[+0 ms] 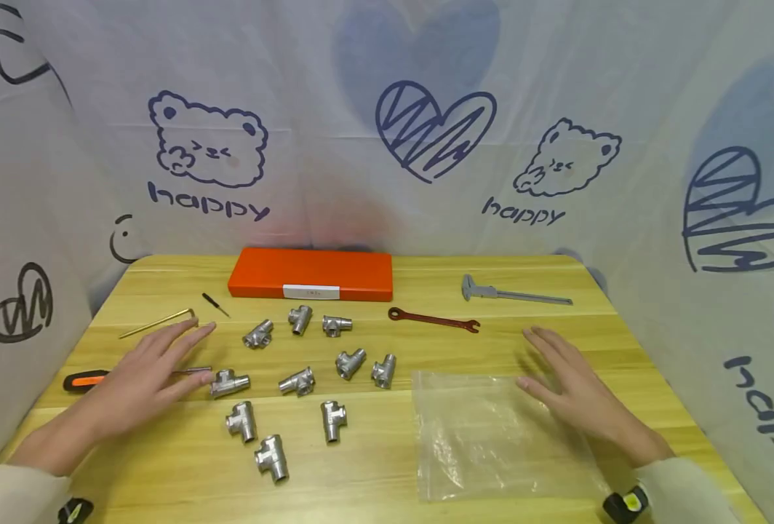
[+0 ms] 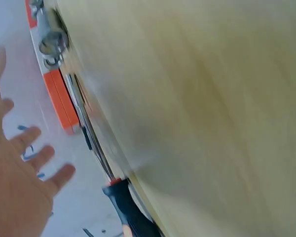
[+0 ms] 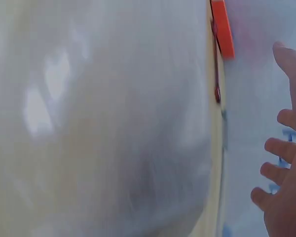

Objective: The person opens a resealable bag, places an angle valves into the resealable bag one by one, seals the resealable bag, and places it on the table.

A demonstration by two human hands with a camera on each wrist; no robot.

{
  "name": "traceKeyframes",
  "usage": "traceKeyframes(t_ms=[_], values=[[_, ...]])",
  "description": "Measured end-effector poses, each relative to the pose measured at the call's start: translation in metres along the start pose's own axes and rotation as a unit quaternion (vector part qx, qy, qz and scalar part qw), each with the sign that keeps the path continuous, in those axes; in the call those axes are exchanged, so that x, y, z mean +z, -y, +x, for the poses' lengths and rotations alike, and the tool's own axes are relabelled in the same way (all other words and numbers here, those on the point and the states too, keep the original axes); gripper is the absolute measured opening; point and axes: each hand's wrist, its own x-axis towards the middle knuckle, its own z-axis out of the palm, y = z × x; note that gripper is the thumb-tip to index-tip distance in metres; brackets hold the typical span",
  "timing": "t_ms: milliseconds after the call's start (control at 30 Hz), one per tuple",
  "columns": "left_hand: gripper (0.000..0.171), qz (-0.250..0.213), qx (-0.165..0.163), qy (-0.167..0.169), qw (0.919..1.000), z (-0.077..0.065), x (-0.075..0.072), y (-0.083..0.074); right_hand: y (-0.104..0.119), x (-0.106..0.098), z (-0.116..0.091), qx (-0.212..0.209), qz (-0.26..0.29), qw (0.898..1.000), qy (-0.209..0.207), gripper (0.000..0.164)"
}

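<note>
My left hand (image 1: 141,378) is held over the left side of the table, fingers spread and nothing in them. Beneath it lies a screwdriver (image 1: 86,380) with a black and orange handle, partly hidden by the hand; in the left wrist view its handle (image 2: 130,210) shows closer. Several silver threaded pipe tees (image 1: 271,458) are scattered to the right of this hand, one tee (image 1: 230,383) near the thumb. On the other side, my right hand (image 1: 573,397) hovers with extended fingers, overlapping the upper right part of a flat clear plastic bag (image 1: 485,444).
An orange-red case (image 1: 311,273) with a white label lies at the back. Right of it are a reddish combination wrench (image 1: 434,319) and a grey caliper (image 1: 518,293). A brass-coloured hex key (image 1: 158,322) and a small black screwdriver (image 1: 215,304) lie back left. White printed curtains (image 1: 334,145) surround the table.
</note>
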Motion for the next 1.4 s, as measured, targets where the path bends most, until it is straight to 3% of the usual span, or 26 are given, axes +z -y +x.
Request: traceKeyframes(t_ms=[200,333,433,600,733,1000,1167,1300,1400], values=[[0.06,0.012,0.099,-0.021,0.9948,-0.005,0.008,-0.027,0.027,0.026,0.0,-0.033,0.054,0.998,0.032,0.077],[0.048,0.026,0.186,-0.039,0.9815,-0.006,0.017,-0.044,0.039,0.039,-0.002,-0.045,0.082,0.994,0.057,0.077],[0.045,0.023,0.226,-0.032,0.9733,-0.008,0.023,-0.053,0.044,0.047,-0.003,-0.065,0.081,0.992,0.072,0.074],[0.041,0.015,0.221,0.007,0.9751,-0.01,0.031,-0.065,0.048,0.056,-0.006,-0.077,0.065,0.99,0.1,0.066],[0.035,0.019,0.212,0.016,0.9769,-0.01,0.035,-0.071,0.05,0.059,-0.009,-0.064,0.078,0.99,0.1,0.057],[0.035,0.034,0.227,0.012,0.9733,-0.007,0.039,-0.08,0.052,0.064,-0.007,-0.067,0.109,0.989,0.07,0.008],[0.029,0.015,0.195,0.047,0.9797,-0.002,0.038,-0.09,0.051,0.064,-0.007,-0.065,0.102,0.992,0.027,0.016],[0.027,-0.005,0.169,0.051,0.9843,0.007,0.04,-0.103,0.049,0.058,-0.007,-0.084,0.083,0.993,-0.029,0.021],[0.027,-0.06,0.142,0.065,0.9859,0.021,0.042,-0.12,0.047,0.054,-0.005,-0.106,0.077,0.989,-0.061,0.024]])
